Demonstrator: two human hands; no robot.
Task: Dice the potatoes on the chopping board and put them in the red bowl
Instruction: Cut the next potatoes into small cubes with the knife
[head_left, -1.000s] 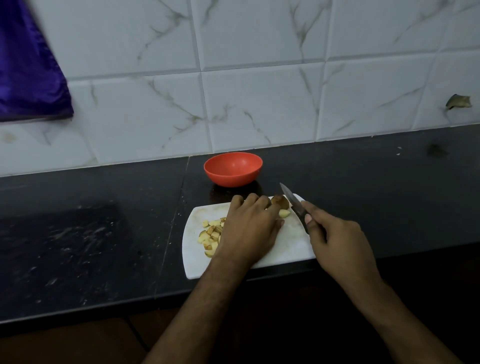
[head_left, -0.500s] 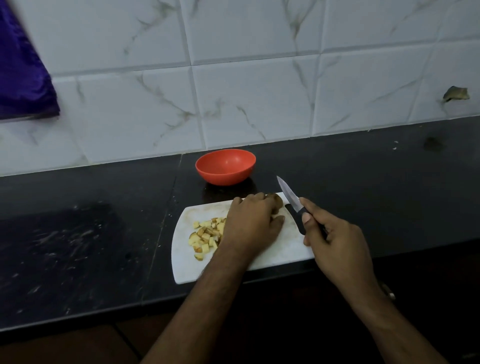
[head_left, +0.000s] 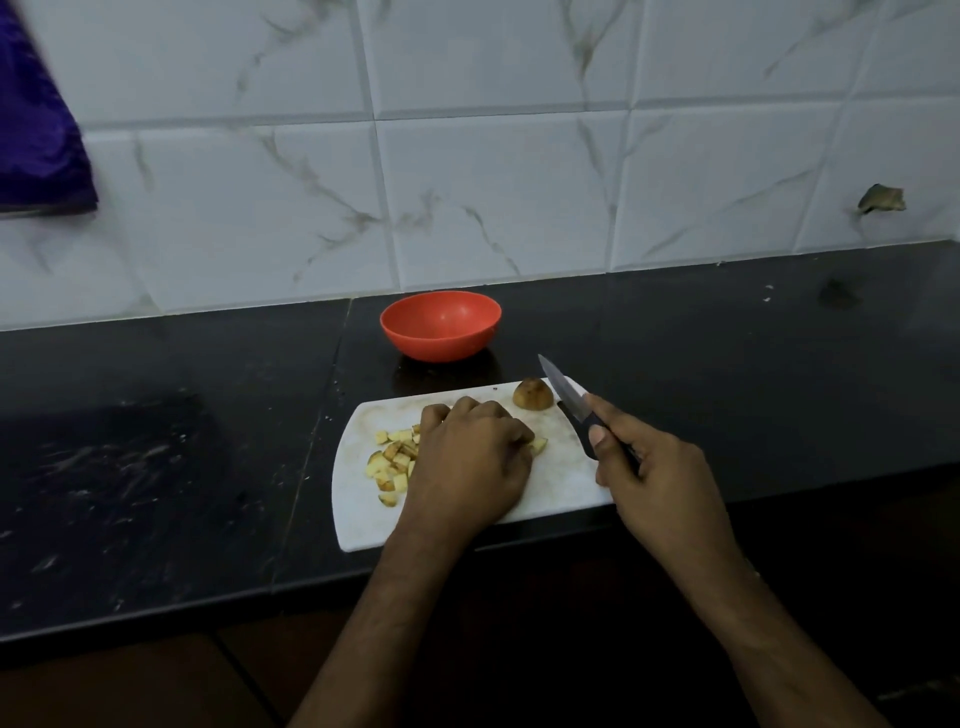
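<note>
Head view: one white chopping board (head_left: 561, 483) lies on the black tabletop (head_left: 156, 467), one red bowl (head_left: 440, 325) just behind it. On the board sit one uncut potato piece (head_left: 532, 395) and roughly a dozen dice (head_left: 392, 460). Left hand (head_left: 470, 462) curls its fingers (head_left: 485, 415) over the dice; whether it pinches any I cannot tell. Right hand (head_left: 654, 473) grips one knife (head_left: 569, 397), blade raised.

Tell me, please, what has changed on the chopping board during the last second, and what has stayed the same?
The left hand has drawn back toward the diced potato pieces, letting go of the uncut potato chunk, which now lies uncovered at the board's far edge. A small piece lies by its fingers. The right hand still grips the knife, blade off the chopping board. The red bowl stays empty.
</note>
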